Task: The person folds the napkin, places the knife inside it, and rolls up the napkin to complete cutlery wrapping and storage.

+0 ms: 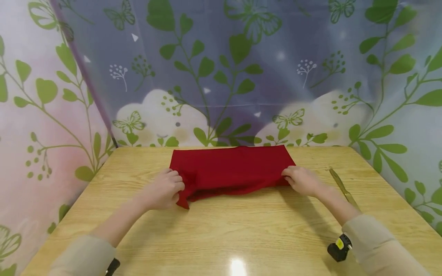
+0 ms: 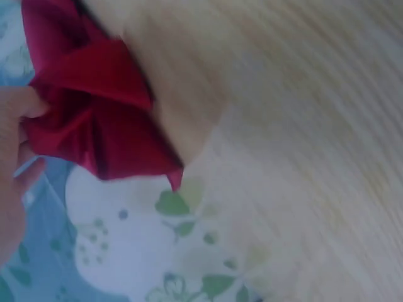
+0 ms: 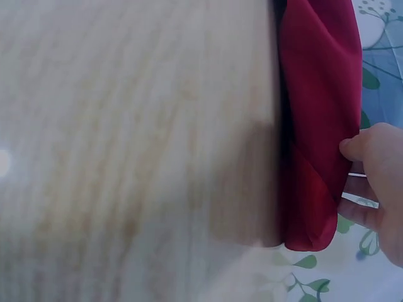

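Note:
A red cloth (image 1: 231, 166) lies across the far part of the table, its near edge bunched and partly raised. At its left end my left hand (image 1: 163, 190) grips the fabric, and a loose corner hangs down beside the fingers. My right hand (image 1: 303, 181) pinches the near right corner between thumb and fingers. The left wrist view has the cloth (image 2: 110, 129) crumpled into folds at the left hand (image 2: 16, 145). In the right wrist view, thumb and fingers of the right hand (image 3: 378, 170) hold the rolled-over edge of the cloth (image 3: 321, 100).
A long, thin gold-coloured utensil (image 1: 340, 184) lies on the wooden table (image 1: 214, 230) at the right, partly behind the right forearm. Leaf-patterned curtains (image 1: 207, 69) stand behind the table and along both sides.

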Available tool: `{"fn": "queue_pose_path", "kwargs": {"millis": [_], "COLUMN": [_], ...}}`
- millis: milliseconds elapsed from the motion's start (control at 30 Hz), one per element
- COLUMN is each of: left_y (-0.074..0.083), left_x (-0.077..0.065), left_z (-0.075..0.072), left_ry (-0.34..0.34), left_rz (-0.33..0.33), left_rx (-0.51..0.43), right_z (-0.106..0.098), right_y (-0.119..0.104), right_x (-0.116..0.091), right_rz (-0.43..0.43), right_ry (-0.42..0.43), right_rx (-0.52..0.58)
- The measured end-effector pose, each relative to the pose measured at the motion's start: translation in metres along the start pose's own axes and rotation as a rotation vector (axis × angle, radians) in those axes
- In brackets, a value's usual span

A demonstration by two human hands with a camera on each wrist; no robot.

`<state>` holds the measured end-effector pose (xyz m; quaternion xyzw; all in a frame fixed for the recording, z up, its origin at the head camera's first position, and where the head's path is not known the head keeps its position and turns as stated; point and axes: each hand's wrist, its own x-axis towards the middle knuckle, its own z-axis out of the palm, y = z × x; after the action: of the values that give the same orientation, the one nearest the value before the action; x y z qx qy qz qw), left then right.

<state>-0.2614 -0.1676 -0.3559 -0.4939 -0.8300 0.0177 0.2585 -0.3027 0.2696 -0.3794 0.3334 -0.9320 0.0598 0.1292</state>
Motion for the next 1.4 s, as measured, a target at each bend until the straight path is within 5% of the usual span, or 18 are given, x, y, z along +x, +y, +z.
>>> {"fn": "queue_pose_path", "kwargs": {"millis": [133,400,600,767,1033,1233,1400], "left_y": [-0.014,-0.031,-0.034,-0.028,-0.019,-0.028,-0.042], "left_x": [-0.006,-0.016,-0.021,-0.025,-0.034,-0.042,-0.045], "left_z": [-0.01,-0.031,-0.038,-0.032,-0.011,-0.005,0.002], "left_ry": [0.067,-0.014,-0.107,-0.23,-0.454,-0.437,-0.435], "left_rz": [-0.07,-0.237,-0.261,-0.212,-0.287,-0.311,-0.329], "left_rx": [-0.06,-0.156,-0.153,-0.067,-0.118,-0.063,0.023], "right_z": [-0.006,-0.016,-0.023,-0.02,0.003,0.01,0.013], "right_y": [0.001,-0.001,-0.001,-0.002,-0.008,-0.017,-0.024], "right_x": [0.004,0.017,0.028,0.033,0.03,0.028,0.031], "right_rz": [0.054,0.133,0.151,0.186,0.166,0.121,0.096], "right_ry": [0.004,0.043,0.131,-0.017,-0.259,-0.329,-0.307], "right_rx": [0.003,0.04,0.087,0.057,0.069,0.078,0.021]}}
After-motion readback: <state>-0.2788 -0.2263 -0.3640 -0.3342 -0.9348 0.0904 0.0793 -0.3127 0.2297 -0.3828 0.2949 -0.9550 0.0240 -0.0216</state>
